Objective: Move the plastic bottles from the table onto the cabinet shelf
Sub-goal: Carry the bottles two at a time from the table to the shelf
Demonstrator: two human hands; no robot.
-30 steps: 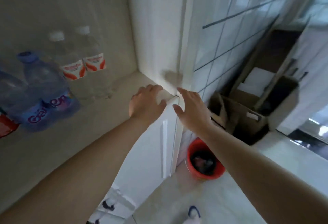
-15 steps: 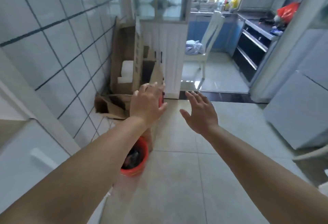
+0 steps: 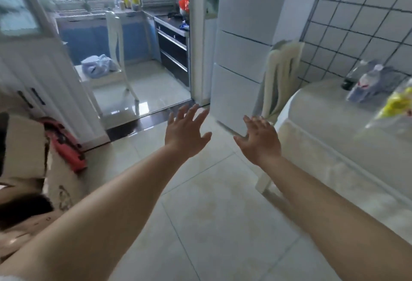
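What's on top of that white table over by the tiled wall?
Some clear plastic bottles lie on the white table, plus something yellow, too blurred to name. The frame edge hides the rest.

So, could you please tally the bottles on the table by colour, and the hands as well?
Red-labelled bottle: 1
Yellow-labelled bottle: 1
Dark-ended bottle: 1
Empty hands: 2, left hand and right hand
Total: 5, though blur may hide more bottles on the table.

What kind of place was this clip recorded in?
Most likely a home, in a tiled dining area beside a kitchen: a white fridge stands by the doorway, a built-in oven and a sink counter lie beyond, and a cloth-covered table stands on the right.
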